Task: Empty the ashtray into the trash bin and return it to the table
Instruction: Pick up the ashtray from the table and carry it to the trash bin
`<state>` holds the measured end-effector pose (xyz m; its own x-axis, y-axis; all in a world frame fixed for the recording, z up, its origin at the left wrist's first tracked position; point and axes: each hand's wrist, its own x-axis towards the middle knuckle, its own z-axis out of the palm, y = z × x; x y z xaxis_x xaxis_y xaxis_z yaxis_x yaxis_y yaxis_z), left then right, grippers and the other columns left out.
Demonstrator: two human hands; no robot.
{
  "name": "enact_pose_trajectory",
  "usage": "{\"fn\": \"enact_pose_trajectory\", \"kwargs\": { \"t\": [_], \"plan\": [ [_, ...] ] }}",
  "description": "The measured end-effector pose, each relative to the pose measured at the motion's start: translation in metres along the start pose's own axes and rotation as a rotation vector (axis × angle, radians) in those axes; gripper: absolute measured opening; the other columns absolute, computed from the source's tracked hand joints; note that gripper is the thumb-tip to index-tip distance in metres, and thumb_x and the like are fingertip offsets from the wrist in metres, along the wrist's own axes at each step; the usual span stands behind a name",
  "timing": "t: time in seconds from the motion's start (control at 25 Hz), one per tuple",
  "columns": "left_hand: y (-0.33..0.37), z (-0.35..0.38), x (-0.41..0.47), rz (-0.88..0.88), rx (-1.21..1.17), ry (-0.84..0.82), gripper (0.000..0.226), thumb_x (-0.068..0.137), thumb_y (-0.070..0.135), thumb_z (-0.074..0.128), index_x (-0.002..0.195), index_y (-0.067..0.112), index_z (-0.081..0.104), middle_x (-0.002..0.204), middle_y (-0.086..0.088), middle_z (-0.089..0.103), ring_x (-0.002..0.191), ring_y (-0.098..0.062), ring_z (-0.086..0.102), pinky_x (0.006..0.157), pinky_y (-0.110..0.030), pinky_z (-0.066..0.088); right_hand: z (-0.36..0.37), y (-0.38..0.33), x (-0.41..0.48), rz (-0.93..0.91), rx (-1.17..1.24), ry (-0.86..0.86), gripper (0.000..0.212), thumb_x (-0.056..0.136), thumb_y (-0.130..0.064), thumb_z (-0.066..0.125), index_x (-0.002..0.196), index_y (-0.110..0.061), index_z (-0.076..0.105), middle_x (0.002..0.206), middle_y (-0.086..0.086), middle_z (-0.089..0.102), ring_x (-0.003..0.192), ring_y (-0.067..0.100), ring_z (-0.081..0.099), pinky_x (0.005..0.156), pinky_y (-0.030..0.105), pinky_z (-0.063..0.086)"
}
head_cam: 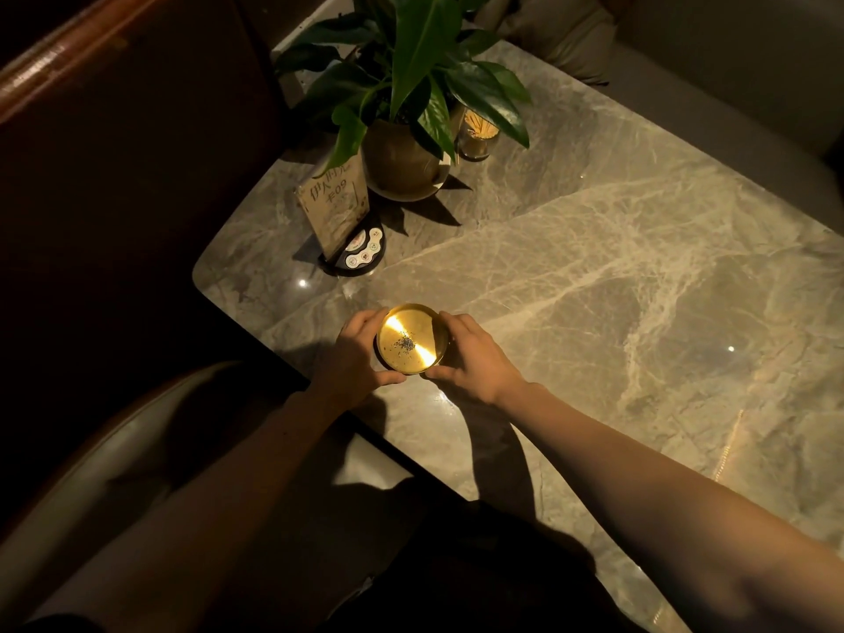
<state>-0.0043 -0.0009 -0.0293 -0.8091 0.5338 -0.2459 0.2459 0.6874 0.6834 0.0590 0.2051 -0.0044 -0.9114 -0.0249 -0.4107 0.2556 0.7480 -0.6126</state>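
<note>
A round gold ashtray [412,339] with a small heap of grey ash at its centre rests on the marble table [593,290] near the table's near-left edge. My left hand [354,354] cups its left rim, thumb curled under the front. My right hand [466,354] clasps its right rim from the other side. Both hands touch the ashtray. No trash bin is in view.
A potted green plant [402,162] stands at the table's far left, with a toothpick jar [477,137] to its right. A table sign on a black call-button base [356,253] stands in front of the pot. A padded seat [91,450] lies at lower left.
</note>
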Motion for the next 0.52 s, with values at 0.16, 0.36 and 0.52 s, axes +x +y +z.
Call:
{"fn": "enact_pose_trajectory", "kwargs": {
  "t": [0.16, 0.36, 0.52],
  "plan": [
    [0.005, 0.001, 0.001, -0.046, -0.023, 0.013, 0.103, 0.050, 0.022, 0.094, 0.139, 0.005, 0.045, 0.134, -0.015, 0.051, 0.120, -0.029, 0.054, 0.095, -0.028, 0.041, 0.000, 0.001, 0.004, 0.013, 0.025, -0.008, 0.095, 0.071, -0.034, 0.083, 0.147, -0.011, 0.030, 0.136, 0.010, 0.043, 0.124, 0.025, 0.044, 0.102, 0.031, 0.039],
    [0.018, -0.003, 0.001, -0.059, -0.070, 0.038, 0.103, 0.049, 0.020, 0.095, 0.139, 0.005, 0.046, 0.134, -0.016, 0.051, 0.120, -0.030, 0.055, 0.094, -0.030, 0.044, -0.002, 0.004, 0.001, -0.006, 0.073, 0.046, 0.095, 0.067, -0.033, 0.085, 0.145, -0.012, 0.035, 0.132, 0.009, 0.045, 0.123, 0.024, 0.045, 0.102, 0.031, 0.039],
    [0.039, -0.004, -0.001, -0.001, -0.101, 0.088, 0.104, 0.049, 0.019, 0.095, 0.139, 0.003, 0.046, 0.134, -0.016, 0.053, 0.120, -0.026, 0.053, 0.095, -0.029, 0.043, -0.021, 0.011, -0.012, -0.030, 0.147, 0.108, 0.094, 0.065, -0.033, 0.087, 0.143, -0.012, 0.038, 0.129, 0.007, 0.047, 0.119, 0.018, 0.046, 0.097, 0.021, 0.035]
  ]
}}
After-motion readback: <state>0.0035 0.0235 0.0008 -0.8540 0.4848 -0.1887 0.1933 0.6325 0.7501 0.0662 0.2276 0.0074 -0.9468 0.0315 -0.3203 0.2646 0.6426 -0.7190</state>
